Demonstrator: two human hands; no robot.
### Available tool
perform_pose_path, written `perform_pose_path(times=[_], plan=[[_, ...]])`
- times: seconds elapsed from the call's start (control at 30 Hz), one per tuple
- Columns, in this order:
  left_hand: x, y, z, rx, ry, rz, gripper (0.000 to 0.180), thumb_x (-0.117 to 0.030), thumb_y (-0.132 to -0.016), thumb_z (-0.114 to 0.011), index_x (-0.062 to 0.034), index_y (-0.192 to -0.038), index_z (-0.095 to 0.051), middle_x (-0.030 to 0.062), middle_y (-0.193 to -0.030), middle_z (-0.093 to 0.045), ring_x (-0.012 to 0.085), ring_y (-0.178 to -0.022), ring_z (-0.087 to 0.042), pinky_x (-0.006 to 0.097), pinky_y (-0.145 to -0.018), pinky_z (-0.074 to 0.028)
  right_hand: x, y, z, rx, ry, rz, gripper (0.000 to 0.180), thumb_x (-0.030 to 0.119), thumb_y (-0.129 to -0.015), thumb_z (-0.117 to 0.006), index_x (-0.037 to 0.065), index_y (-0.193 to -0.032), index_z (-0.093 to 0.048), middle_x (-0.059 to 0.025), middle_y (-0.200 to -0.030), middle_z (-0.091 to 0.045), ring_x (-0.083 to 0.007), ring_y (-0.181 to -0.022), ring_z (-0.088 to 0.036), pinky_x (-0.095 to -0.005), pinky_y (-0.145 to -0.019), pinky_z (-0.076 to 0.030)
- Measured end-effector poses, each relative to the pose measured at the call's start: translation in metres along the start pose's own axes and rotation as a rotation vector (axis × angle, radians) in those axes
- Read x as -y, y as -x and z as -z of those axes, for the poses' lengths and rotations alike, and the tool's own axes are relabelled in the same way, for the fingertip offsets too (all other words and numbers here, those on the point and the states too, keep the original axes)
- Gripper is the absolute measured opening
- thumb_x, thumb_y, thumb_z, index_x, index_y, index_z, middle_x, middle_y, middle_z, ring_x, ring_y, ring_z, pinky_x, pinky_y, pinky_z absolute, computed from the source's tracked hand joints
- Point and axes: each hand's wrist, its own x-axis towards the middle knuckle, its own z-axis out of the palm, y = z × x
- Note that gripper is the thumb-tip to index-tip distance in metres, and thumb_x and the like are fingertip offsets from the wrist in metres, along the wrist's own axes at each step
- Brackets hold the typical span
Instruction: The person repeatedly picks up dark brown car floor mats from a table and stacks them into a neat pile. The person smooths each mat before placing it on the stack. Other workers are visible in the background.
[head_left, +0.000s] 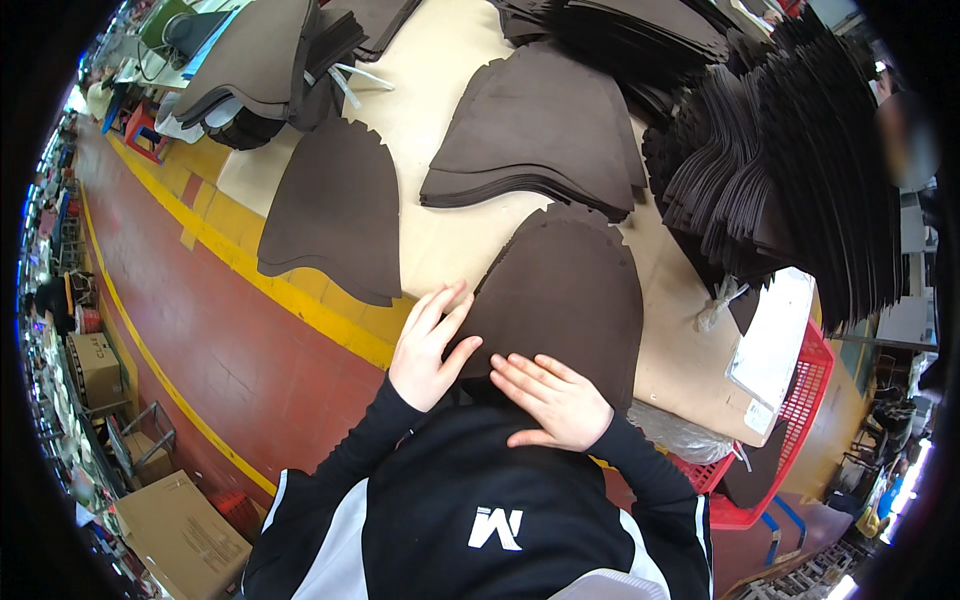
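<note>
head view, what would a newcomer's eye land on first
Probably the tall, fanned stack of dark brown sheets at upper right. Next, the bare left hand and bare right hand at a dark brown, domed sheet near the centre. A red plastic basket stands out at lower right.

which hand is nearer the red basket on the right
Right. The right hand is left of the red basket, with its fingers at the near part of the dark panel; the left hand is farther left, at the panel's left edge.
</note>
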Motion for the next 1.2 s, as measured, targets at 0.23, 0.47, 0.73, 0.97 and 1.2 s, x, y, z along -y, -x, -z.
perform_pose_path(times=[0.23, 0.47, 0.73, 0.97, 1.2], plan=[[0.016, -0.014, -0.003, 0.131, 1.097, 0.549, 0.05, -0.01, -0.099, -0.062, 0.0067, -0.143, -0.047, 0.0116, -0.131, -0.062, 0.0121, -0.114, -0.059, 0.026, -0.1, -0.045, -0.001, 0.02, 0.034, 0.007, -0.847, 0.244, 0.041, 0.023, -0.092, -0.071, 0.0, -0.125, -0.065, -0.0141, -0.112, -0.072, -0.0271, -0.099, -0.069, -0.036, -0.088, -0.051], [0.036, -0.049, 0.01, 0.146, 1.294, 0.63, 0.047, -0.006, -0.098, -0.06, 0.0045, -0.143, -0.049, 0.0154, -0.12, -0.067, 0.0164, -0.103, -0.067, 0.03, -0.095, -0.052, -0.011, 0.036, 0.06, -0.43, -0.792, 0.203, 0.012, 0.011, -0.087, -0.074, 0.001, -0.094, -0.075, -0.0096, -0.085, -0.074, -0.0245, -0.071, -0.069, -0.0329, -0.069, -0.053], [0.043, -0.049, 0.004, 0.215, 1.111, 0.567, 0.048, -0.007, -0.098, -0.06, 0.0029, -0.144, -0.049, 0.0134, -0.123, -0.067, 0.0145, -0.103, -0.067, 0.027, -0.094, -0.052, -0.054, 0.004, 0.065, -0.453, -0.185, -0.112, 0.051, 0.013, -0.087, -0.071, 0.004, -0.135, -0.057, -0.0139, -0.143, -0.056, -0.0315, -0.135, -0.05, -0.0449, -0.115, -0.036], [0.041, -0.047, 0.004, 0.254, 1.058, 0.676, 0.047, -0.006, -0.098, -0.06, 0.0043, -0.143, -0.05, 0.0128, -0.122, -0.067, 0.014, -0.102, -0.066, 0.028, -0.093, -0.051, -0.067, -0.027, 0.025, -0.265, 0.22, -0.233, 0.085, 0.059, -0.089, -0.059, 0.005, -0.151, -0.037, -0.0133, -0.159, -0.035, -0.0269, -0.145, -0.036, -0.0433, -0.119, -0.027], [0.058, -0.039, -0.011, 0.179, 1.167, 0.618, 0.046, -0.009, -0.097, -0.062, 0.001, -0.141, -0.053, 0.0085, -0.106, -0.072, 0.0068, -0.071, -0.065, 0.021, -0.058, -0.051, -0.014, -0.012, 0.007, -0.079, -0.057, 0.0, 0.092, 0.063, -0.089, -0.057, 0.0, -0.152, -0.033, -0.0182, -0.16, -0.031, -0.0295, -0.147, -0.034, -0.0435, -0.118, -0.029]])
